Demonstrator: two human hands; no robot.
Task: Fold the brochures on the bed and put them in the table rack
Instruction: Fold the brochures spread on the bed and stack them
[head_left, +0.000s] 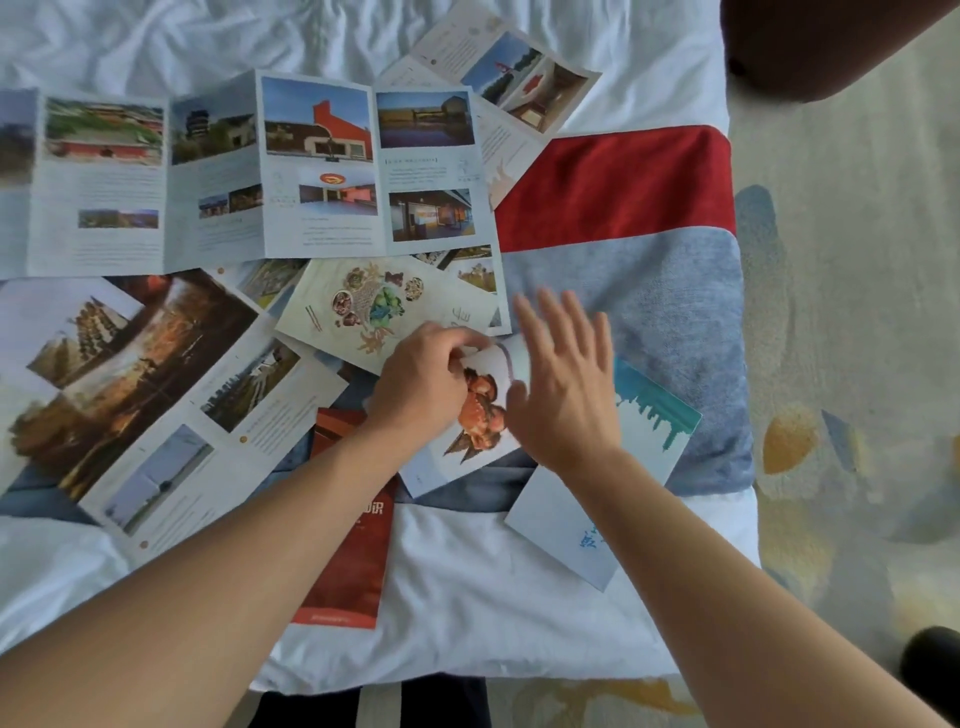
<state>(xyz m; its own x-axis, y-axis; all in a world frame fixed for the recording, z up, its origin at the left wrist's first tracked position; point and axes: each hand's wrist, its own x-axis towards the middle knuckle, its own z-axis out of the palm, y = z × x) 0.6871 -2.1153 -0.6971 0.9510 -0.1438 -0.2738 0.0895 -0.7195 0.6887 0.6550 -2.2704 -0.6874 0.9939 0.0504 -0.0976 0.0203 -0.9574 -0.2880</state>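
We find the left hand pinching the upper edge of a crab brochure near the foot of the bed, fingers curled over the paper; its fingertips are tucked under and we cannot make them out. The right hand is spread flat, fingers straight, over the right part of the same sheet; it is blurred, and we cannot tell whether the palm touches the paper. Both hands hide much of that brochure. Beneath the right wrist lies a teal skyline brochure, partly covered, with a white leaflet just below it, its blue lettering unreadable. A red brochure lies under the left forearm, its title half hidden. A food brochure touches the left hand's knuckles. A long unfolded brochure crosses the top, cut off at the left edge, and a large sunset brochure is likewise cut off. The rack is not in view.
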